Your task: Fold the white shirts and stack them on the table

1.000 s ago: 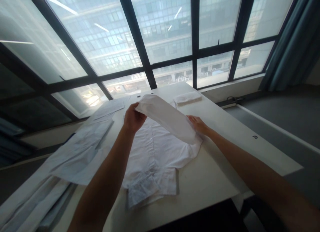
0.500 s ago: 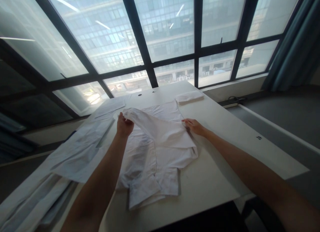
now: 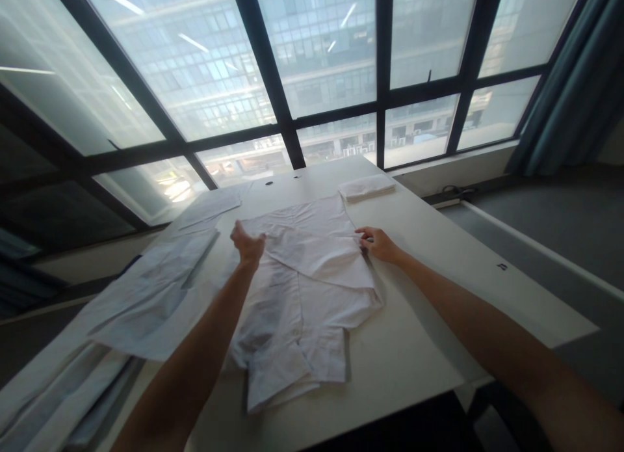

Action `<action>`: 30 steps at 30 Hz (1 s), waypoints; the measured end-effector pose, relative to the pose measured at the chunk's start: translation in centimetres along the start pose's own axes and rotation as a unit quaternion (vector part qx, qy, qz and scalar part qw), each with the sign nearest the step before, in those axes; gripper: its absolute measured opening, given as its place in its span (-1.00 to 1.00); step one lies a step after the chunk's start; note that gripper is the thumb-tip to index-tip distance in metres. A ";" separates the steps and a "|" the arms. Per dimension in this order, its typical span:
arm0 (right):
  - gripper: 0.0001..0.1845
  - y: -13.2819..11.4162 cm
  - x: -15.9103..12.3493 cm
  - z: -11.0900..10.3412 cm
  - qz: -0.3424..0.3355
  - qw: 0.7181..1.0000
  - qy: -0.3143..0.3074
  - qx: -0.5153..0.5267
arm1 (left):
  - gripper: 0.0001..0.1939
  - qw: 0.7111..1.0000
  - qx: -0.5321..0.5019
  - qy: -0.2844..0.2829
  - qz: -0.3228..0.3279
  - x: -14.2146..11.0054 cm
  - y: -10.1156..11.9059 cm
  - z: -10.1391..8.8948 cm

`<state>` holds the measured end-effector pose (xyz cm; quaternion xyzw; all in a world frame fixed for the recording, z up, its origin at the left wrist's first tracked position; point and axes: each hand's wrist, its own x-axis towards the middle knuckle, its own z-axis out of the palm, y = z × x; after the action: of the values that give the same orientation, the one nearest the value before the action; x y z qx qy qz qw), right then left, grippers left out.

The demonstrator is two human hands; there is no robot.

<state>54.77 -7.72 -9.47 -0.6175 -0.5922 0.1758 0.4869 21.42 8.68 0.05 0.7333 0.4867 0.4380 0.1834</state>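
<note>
A white shirt (image 3: 316, 299) lies front up on the table, its collar end towards me. One sleeve (image 3: 316, 253) is folded across the body from right to left. At the sleeve's left end is my left hand (image 3: 248, 244), thumb apart from the fingers; the thumb touches the cloth. My right hand (image 3: 380, 245) pinches the shirt's right edge, where the sleeve folds over. Its fingertips are partly hidden against the fabric.
A folded white cloth (image 3: 366, 187) sits beyond the shirt on the white table (image 3: 414, 335). More white garments (image 3: 160, 302) are spread and stacked along the left side. Tall windows (image 3: 331, 55) stand behind, with a blue curtain (image 3: 556, 114) at right.
The sleeve end that my left hand held raised has come down flat across the shirt. My left hand has loosened from it; my right hand stays at the right edge.
</note>
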 end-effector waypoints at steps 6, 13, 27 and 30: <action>-0.58 -0.1 -0.1 0.1 -0.002 1.000 0.000 0.005 | -0.52 0.874 0.043 -0.355 0.329 -8.3 5.2 2.7; -0.60 -0.7 -0.3 -0.2 -0.014 1.000 -0.006 -0.011 | -0.64 0.776 0.143 -0.335 0.515 -16.2 10.1 6.1; -0.64 0.6 0.1 -0.1 -0.013 1.000 -0.011 0.011 | -0.90 0.771 0.024 -0.408 0.488 -14.6 9.6 5.4; -0.61 0.9 0.1 0.1 -0.019 1.000 -0.008 0.015 | -0.83 0.813 -0.008 -0.373 0.446 -14.1 9.3 4.1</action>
<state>55.22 -7.43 -10.18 -0.5975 -0.6052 0.1802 0.4943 27.88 -7.30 -2.30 0.9756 -0.0030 0.1683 0.1412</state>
